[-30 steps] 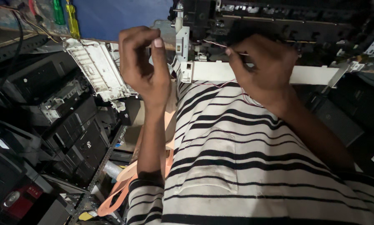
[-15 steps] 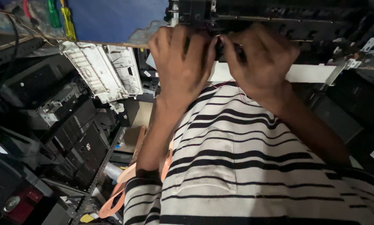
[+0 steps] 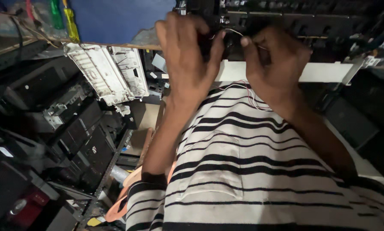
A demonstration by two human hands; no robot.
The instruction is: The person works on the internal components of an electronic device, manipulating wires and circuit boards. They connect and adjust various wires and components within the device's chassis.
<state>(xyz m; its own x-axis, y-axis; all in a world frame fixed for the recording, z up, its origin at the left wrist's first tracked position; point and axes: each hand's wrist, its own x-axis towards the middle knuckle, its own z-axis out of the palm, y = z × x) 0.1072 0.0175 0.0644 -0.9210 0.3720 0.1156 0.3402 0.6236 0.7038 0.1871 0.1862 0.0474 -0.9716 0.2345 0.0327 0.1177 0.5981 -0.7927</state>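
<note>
Both hands are raised together at the top of the head view, backs toward the camera, working at a black machine chassis (image 3: 286, 17) that sits above a white bar (image 3: 320, 72). The left hand (image 3: 187, 55) reaches up with the forearm running steeply from the striped sleeve, wrist nearly straight, fingers spread and curled over the dark edge of the chassis — thumb stretched out to the right toward the other hand; whether it actually clamps anything under the fingers cannot be told. The right hand (image 3: 275, 64) comes in from the right with the wrist bent, fingers folded down and thumb tip raised, pinching a thin pale wire (image 3: 234, 31) that arcs between the two thumbs. More thin wires (image 3: 254, 96), reddish and white, trail down below the right palm onto the striped shirt (image 3: 252, 171). Off to the left, well apart from the hands, lean white plastic panels (image 3: 106, 72) — and beyond them, a yellow-handled screwdriver (image 3: 71, 21) stands beside a green one.
</note>
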